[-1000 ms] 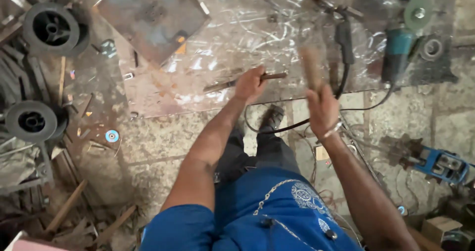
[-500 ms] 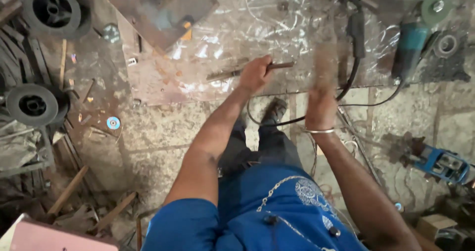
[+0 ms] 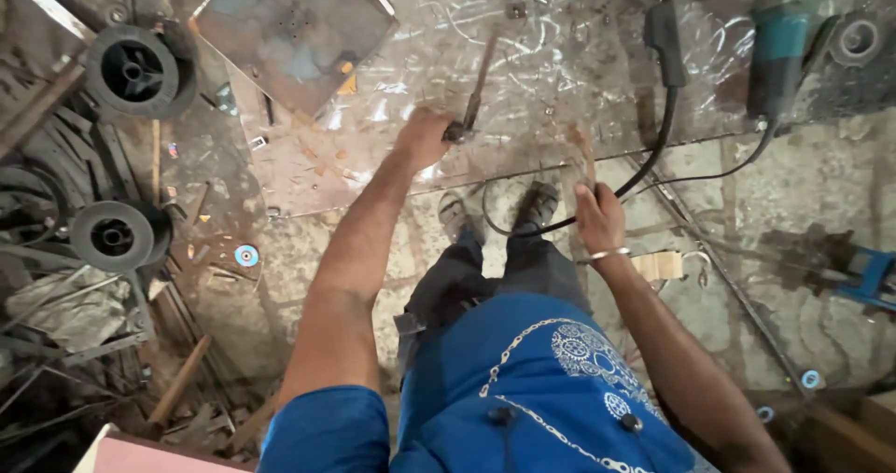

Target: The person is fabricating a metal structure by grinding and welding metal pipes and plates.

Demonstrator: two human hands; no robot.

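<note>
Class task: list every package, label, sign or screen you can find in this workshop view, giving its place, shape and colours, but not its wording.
Flat pink box or board corner: bottom left edge, pale rim; its kind is unclear.
Pale brown box corner: bottom right edge.
No signs or screens show.

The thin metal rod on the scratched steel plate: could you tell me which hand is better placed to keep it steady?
Left. The left hand already grips the thin metal rod at its near end; the right hand is off the scratched steel plate, holding a blurred wooden handle.
</note>
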